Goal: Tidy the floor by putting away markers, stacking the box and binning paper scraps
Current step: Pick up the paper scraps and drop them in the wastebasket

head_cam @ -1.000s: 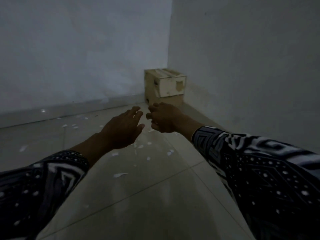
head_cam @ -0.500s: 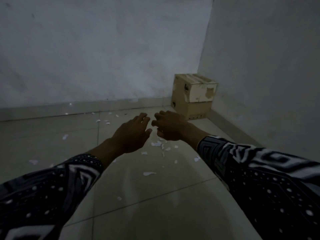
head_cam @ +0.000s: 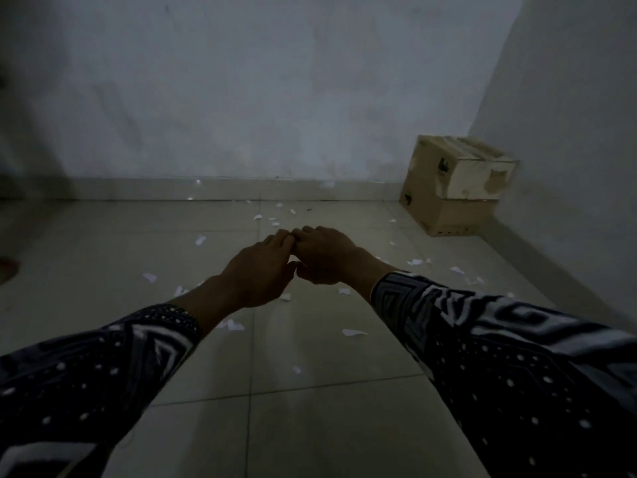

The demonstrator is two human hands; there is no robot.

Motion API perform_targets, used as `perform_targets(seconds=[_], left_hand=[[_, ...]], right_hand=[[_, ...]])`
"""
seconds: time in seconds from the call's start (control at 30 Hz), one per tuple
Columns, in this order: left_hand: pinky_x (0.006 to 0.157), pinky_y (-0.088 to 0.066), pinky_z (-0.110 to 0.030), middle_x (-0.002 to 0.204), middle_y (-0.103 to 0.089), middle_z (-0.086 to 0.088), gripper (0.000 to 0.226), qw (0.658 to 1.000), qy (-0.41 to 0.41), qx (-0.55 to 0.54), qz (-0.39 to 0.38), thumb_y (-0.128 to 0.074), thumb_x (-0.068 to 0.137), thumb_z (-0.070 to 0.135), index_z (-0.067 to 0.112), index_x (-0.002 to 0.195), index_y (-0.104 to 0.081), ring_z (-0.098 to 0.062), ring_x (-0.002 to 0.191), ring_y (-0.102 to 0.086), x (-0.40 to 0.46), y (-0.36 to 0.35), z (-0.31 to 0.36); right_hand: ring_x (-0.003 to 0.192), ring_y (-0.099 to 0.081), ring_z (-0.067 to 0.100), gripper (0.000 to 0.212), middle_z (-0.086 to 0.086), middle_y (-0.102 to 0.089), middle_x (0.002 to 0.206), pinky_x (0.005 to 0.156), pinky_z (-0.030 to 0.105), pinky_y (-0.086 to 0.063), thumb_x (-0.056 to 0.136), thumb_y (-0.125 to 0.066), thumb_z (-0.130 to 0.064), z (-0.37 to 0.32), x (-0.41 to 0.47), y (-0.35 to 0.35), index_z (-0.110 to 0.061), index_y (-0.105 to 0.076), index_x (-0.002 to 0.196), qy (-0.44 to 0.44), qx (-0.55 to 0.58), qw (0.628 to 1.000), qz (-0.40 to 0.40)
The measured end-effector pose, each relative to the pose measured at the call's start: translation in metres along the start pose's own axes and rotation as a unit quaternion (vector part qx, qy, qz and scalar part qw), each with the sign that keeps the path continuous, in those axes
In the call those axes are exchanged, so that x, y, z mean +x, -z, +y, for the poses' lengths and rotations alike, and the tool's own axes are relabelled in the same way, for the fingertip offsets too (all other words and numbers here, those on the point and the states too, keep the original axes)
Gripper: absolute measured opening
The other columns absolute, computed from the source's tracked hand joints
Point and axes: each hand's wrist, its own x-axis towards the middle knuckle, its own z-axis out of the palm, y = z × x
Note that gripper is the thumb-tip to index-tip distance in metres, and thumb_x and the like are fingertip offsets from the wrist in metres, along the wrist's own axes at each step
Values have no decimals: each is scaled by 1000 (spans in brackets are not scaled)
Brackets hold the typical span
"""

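Now left hand point(head_cam: 256, 270) fingertips touch right hand point(head_cam: 324, 257).

My left hand point(head_cam: 256, 270) and right hand point(head_cam: 324, 258) meet at the fingertips, backs toward me, so my palms and whatever might sit in either grip are out of sight; in this dim light I can't tell if I hold anything. Both sleeves point(head_cam: 517, 357) run off the bottom and side edges. My forearms cover some paper scraps point(head_cam: 234, 325) on the floor point(head_cam: 310, 426); the far ones by the wall are too small to make out. The lower box point(head_cam: 444, 215) is partly covered by the box point(head_cam: 465, 167) on top of it. A reddish shape point(head_cam: 7, 269) is cut off at the left edge, unidentifiable.
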Motion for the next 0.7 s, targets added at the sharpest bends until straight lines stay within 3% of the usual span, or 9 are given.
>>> perform_targets(seconds=[0.17, 0.27, 0.4, 0.53, 0.7], left_hand=[[71, -48, -34, 131, -47, -11, 43, 997, 67, 35, -27, -47, 101, 32, 6, 136, -42, -24, 100, -56, -42, -8, -50], [81, -53, -42, 135, -46, -15, 49, 993, 102, 44, -47, -46, 102, 32, 2, 140, -39, -29, 108, -57, -66, -19, -75], [77, -49, -39, 133, -46, -15, 48, 988, 136, 50, -59, -46, 101, 33, 2, 137, -41, -30, 111, -54, -90, -41, -97], [87, -52, -44, 144, -40, -16, 56, 983, 155, 52, -79, -46, 100, 36, 1, 143, -37, -32, 125, -47, -102, -67, -116], [103, -44, -49, 152, -34, -21, 62, 978, 180, 47, -90, -52, 98, 36, -1, 146, -36, -38, 138, -37, -104, -106, -128]], right_hand=[[122, -50, 29, 54, 13, -47, 140, 96, 39, -42, 101, -46, -36, -36, 33, -22, -16, -38, 150, 38, 26, 999, 28], [124, -49, 28, 52, 12, -45, 143, 97, 38, -42, 102, -44, -38, -51, 47, -43, -17, -39, 150, 55, 38, 998, 20], [123, -49, 29, 49, 12, -44, 142, 95, 40, -42, 103, -42, -36, -60, 57, -73, -15, -41, 147, 59, 51, 997, -3], [125, -47, 30, 48, 11, -43, 144, 96, 41, -43, 101, -44, -37, -63, 65, -109, -15, -44, 144, 54, 83, 995, -24], [143, -32, 34, 55, 13, -28, 159, 110, 47, -36, 102, -43, -41, -74, 77, -159, -14, -38, 150, 34, 128, 990, -43]])
